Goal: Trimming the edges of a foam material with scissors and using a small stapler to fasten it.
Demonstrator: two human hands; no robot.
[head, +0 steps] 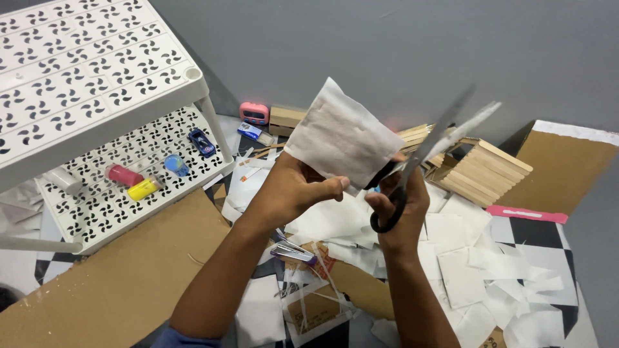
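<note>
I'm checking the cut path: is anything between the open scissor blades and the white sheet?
Nothing visible. The right hand holds the scissors open beside the white sheet, which the left hand holds up.

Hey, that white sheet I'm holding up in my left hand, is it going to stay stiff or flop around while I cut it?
The white sheet probably stays fairly flat: it stands up from the left hand without drooping. It looks thin and light, like the white offcuts on the floor, so it may bend away where the scissors in the right hand press.

White paper [342, 138], black-handled scissors [412, 174]
</note>
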